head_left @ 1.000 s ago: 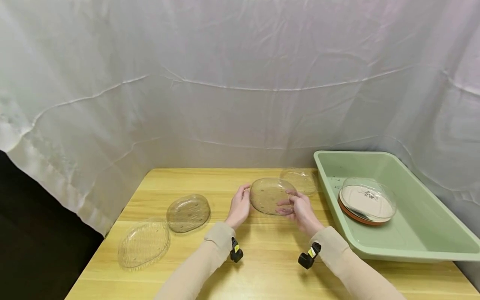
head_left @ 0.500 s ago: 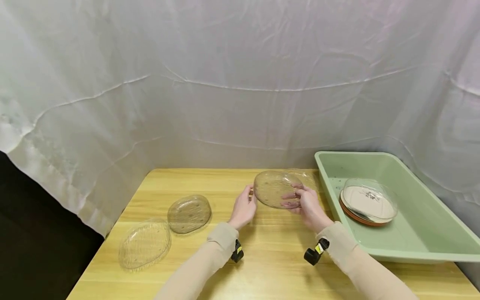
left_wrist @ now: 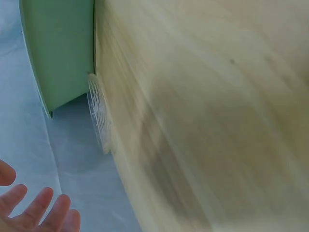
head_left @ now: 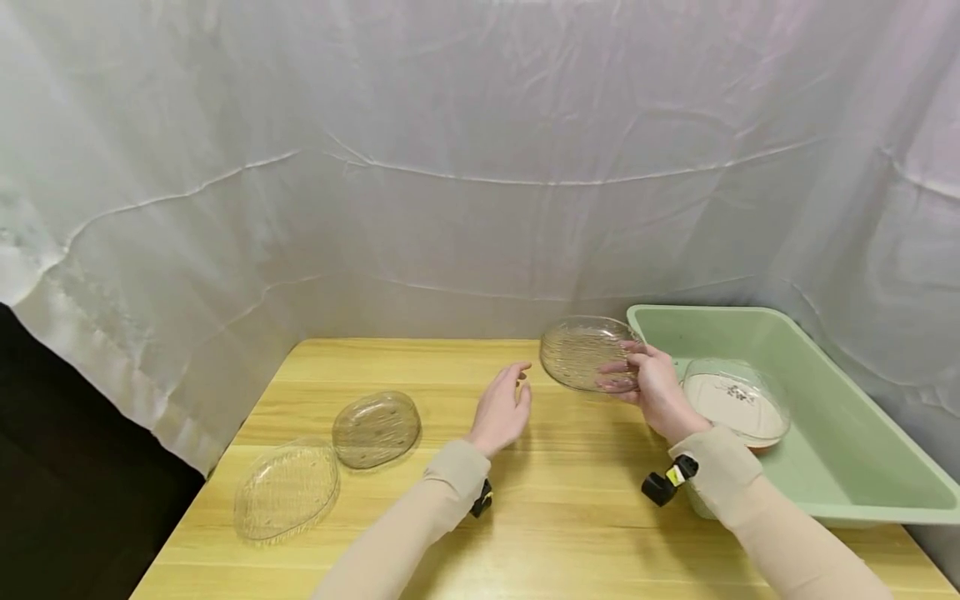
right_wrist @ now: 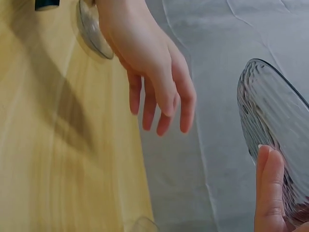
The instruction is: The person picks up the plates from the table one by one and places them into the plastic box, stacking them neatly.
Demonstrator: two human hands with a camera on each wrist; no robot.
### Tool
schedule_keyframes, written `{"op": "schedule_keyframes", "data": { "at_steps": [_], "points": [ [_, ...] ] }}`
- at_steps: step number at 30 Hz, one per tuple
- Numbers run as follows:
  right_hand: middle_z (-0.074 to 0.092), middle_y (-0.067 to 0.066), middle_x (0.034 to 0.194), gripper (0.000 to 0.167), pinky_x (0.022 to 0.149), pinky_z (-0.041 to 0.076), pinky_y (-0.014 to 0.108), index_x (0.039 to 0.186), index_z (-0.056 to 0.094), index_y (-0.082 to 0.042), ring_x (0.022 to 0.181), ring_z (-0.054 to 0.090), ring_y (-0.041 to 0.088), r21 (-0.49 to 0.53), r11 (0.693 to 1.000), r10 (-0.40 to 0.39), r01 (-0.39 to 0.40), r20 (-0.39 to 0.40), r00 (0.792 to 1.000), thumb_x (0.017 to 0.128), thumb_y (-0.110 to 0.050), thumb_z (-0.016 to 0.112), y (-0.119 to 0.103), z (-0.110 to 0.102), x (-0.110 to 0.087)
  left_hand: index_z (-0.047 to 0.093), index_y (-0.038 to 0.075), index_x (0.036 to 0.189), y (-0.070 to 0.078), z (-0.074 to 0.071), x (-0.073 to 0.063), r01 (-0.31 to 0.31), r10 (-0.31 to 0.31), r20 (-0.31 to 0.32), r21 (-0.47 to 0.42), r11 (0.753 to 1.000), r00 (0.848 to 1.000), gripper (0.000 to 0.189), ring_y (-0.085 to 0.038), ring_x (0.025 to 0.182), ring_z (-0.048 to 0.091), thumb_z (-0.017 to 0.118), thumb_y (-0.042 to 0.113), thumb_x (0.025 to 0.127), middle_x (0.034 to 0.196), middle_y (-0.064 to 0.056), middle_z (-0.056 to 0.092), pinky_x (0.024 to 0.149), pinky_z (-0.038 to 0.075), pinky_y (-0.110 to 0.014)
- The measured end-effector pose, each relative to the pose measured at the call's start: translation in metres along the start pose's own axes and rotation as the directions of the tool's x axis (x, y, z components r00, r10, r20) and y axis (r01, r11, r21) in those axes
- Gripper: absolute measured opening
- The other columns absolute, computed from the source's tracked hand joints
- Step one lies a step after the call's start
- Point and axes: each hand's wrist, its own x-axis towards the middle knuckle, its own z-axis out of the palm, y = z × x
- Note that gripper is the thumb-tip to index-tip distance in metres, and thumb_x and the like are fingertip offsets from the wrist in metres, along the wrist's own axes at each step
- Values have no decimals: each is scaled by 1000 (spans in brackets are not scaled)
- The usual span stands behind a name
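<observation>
In the head view, a clear oval dish (head_left: 585,354) with a rippled surface is held up above the back of the table. My right hand (head_left: 660,396) grips it by its right rim, fingers seen through it. The right wrist view shows part of the same dish (right_wrist: 270,111) beside my fingers (right_wrist: 271,186). My left hand (head_left: 504,410), loose and holding nothing, is in the air left of the dish, clear of it. Another clear ribbed dish (left_wrist: 99,116) lies at the table's far edge by the tub in the left wrist view; the held one mostly hides it from the head camera.
A darker see-through oval dish (head_left: 377,429) and a clear one (head_left: 288,492) lie side by side on the left of the wooden table (head_left: 555,517). A green tub (head_left: 847,504) stands at right, with a patterned white plate (head_left: 727,404) under a clear dish (head_left: 776,408). Grey cloth (head_left: 480,250) hangs behind.
Both hands held the dish before; my left hand has let go. My right hand has carried the dish right and back, over the one lying by the tub, turning it somewhat.
</observation>
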Motion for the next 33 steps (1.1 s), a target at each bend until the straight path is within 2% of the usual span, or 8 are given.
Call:
{"op": "schedule_keyframes", "data": {
  "at_steps": [3,9,17,21,26,30,33],
  "points": [
    [74,-6,76,25,61,62,25,121,41,-14,63,74,11,10,1000,-11,11,1,1000,108,-11,20,-5,-9,0,47,14,148,3,0,2,-10,10,-3,31,999,1000,43,-26,127,59,42,22,106,140,-9,60,108,51,-45],
    [75,-6,78,27,58,61,25,123,40,-17,65,75,12,15,1000,-1,1,6,1000,107,-11,19,-15,-33,-2,46,15,149,14,1,9,-49,48,7,105,993,999,44,-26,136,54,43,24,106,149,-7,54,116,44,-43],
    [76,-8,82,25,67,62,24,116,43,-25,73,76,11,52,998,20,-22,40,999,109,-16,21,-24,-77,-7,43,15,151,36,6,17,-144,135,53,246,959,989,46,-25,136,53,39,28,107,148,-7,53,115,45,-43],
    [77,-7,86,23,71,62,24,118,43,-24,77,76,13,90,996,8,-14,62,998,109,-16,23,-26,-99,-9,42,15,152,50,10,18,-191,174,82,299,935,981,47,-23,137,52,37,31,108,149,-5,52,116,45,-42],
    [78,-3,87,21,71,63,26,121,41,-21,79,77,16,154,988,-21,11,66,998,110,-15,24,-25,-125,-10,43,17,152,63,19,19,-265,245,101,348,899,964,47,-21,137,52,38,33,108,148,-3,53,115,46,-41],
    [78,-1,86,20,69,63,28,122,40,-18,78,77,18,177,983,-51,43,39,998,109,-13,25,-24,-142,-9,44,19,150,73,29,20,-336,316,116,393,856,942,47,-19,136,53,41,35,106,147,-1,54,112,48,-38],
    [79,2,85,20,69,64,29,122,39,-17,77,77,20,193,979,-67,63,18,998,109,-12,25,-22,-154,-8,45,20,149,82,35,20,-386,357,149,424,819,922,47,-19,138,52,41,37,106,148,-2,53,115,46,-36]
  ]
}}
